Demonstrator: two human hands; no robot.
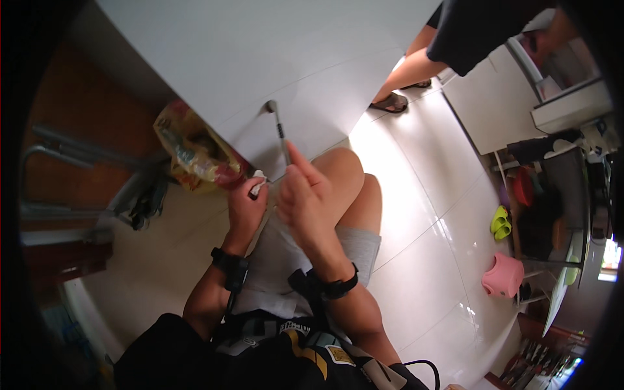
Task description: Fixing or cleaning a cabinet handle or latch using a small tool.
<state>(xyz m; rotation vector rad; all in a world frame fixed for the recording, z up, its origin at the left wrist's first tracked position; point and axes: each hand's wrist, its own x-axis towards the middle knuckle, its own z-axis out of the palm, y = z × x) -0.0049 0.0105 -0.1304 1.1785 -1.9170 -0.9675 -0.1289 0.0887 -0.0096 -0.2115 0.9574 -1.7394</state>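
Observation:
My right hand (305, 201) is closed around a slim metal-handled tool (281, 130) with black bands and a small dark rounded head, raised over the large white surface (260, 52) before me. I cannot tell whether the head touches it. Lower and to the left, my left hand (247, 201) is closed on a crumpled white tissue (259, 184), close to the white surface's near corner. A small dark patch shows beside the tissue; what it is, I cannot make out. Both wrists wear black straps, and my bare knees lie beneath the hands.
A yellow and red plastic bag (195, 146) stands left of the white surface, near grey metal tubes (78, 153). Another person's legs (413, 71) are at the upper right. Along the right are a pink stool (503, 275), green clogs (500, 223) and a dark table (565, 188).

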